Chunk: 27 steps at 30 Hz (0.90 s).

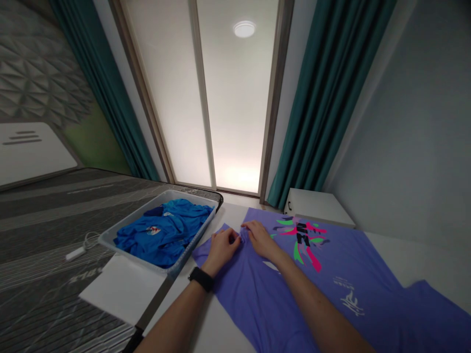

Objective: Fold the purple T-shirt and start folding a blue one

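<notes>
A purple T-shirt (331, 284) with a pink, green and black print lies spread flat on a white table (415, 260). My left hand (221, 247), with a black watch on its wrist, pinches the shirt's fabric near the sleeve at the table's left side. My right hand (259, 235) lies right beside it, its fingers curled onto the same bunched fabric. Both hands meet at a small fold of cloth between them.
A clear plastic bin (110, 234) with blue garments (162, 233) stands left of the shirt, half on the bed (44, 255). A white charger and cable (79, 249) lie on the bed. A white box (316, 206) stands behind the table by teal curtains (324, 108).
</notes>
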### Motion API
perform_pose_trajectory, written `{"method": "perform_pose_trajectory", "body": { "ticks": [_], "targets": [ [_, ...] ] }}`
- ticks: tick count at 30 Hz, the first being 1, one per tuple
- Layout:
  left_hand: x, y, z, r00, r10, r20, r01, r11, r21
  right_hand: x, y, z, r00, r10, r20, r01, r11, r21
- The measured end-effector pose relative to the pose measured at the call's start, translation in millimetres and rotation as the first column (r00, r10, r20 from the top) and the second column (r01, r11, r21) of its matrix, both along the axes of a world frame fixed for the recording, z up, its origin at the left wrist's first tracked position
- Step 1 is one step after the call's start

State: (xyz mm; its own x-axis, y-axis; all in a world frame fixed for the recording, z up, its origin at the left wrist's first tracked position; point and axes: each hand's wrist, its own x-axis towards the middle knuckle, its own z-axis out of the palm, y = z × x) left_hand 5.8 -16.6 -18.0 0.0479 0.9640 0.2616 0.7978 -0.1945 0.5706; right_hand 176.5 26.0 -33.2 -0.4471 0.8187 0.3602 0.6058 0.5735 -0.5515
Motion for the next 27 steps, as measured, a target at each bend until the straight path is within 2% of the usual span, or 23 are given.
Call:
{"method": "perform_pose_trajectory", "body": {
  "ticks": [5, 10, 17, 22, 24, 27],
  "targets": [
    [-3.5, 2.3, -3.5, 1.0, 0.012, 0.026, -0.012, 1.0, 0.006, -0.5, -3.5, -6.7, 0.992, -0.053, 0.113, 0.056, 0.998, -0.022],
    [-4.9, 2.1, -3.2, 0.999, 0.013, -0.034, -0.012, 1.0, 0.028, -3.3, -7.8, -0.1, 0.991, -0.095, 0.091, 0.092, 0.995, 0.03],
    [-11.0, 6.8, -5.8, 0.995, 0.0, -0.103, 0.006, 0.999, 0.054, -9.3, -13.8, 6.2, 0.991, 0.031, 0.133, -0.04, 0.997, 0.068],
    [-20.0, 9.8, -7.0, 1.0, -0.006, -0.03, 0.009, 0.994, 0.112, -12.0, -17.9, 3.8, 0.981, 0.037, 0.188, -0.051, 0.996, 0.071],
    [-23.9, 8.9, -6.5, 0.999, -0.052, -0.012, 0.053, 0.987, 0.153, -11.9, -17.7, 3.0, 0.979, 0.035, 0.201, -0.05, 0.996, 0.071],
    [-28.0, 5.5, -6.6, 0.985, -0.157, -0.076, 0.169, 0.968, 0.184, -11.2, -15.8, 1.2, 0.982, 0.03, 0.185, -0.042, 0.997, 0.066]
  ]
}}
